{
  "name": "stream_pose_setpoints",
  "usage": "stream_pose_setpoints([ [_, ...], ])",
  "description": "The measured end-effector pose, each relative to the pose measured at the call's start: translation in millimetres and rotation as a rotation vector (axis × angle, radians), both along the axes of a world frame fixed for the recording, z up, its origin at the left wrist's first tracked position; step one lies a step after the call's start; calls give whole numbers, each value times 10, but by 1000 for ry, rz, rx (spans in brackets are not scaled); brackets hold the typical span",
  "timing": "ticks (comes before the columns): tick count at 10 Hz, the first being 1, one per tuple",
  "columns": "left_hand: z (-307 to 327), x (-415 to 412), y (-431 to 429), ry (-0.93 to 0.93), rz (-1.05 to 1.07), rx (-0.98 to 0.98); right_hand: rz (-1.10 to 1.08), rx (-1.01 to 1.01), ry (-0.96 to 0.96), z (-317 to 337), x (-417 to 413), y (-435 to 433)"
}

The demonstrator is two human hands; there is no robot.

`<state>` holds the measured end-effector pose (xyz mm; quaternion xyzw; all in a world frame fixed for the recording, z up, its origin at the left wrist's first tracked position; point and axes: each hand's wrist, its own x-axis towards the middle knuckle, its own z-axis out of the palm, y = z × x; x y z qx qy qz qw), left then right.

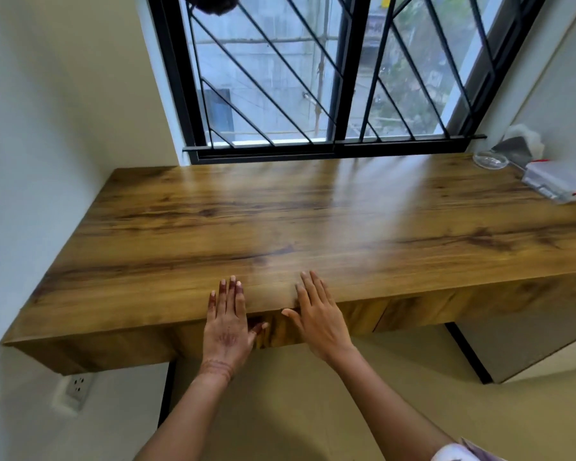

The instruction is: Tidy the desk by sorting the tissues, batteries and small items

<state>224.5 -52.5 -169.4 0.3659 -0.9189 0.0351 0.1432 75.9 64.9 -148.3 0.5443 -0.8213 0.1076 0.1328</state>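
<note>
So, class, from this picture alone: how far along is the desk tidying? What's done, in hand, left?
Done, it seems: a tissue box, glass dish and clear container sit grouped at the far right corner of the desk. In hand: nothing; the left hand and right hand lie flat on the front edge. Left: no loose items show; the container's contents are too blurred to check.
</note>
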Motion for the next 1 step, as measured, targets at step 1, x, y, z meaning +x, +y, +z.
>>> stream_pose_setpoints([
  [1, 31, -282, 66, 78, -36, 3, -51, -45, 9, 59, -239, 108],
])
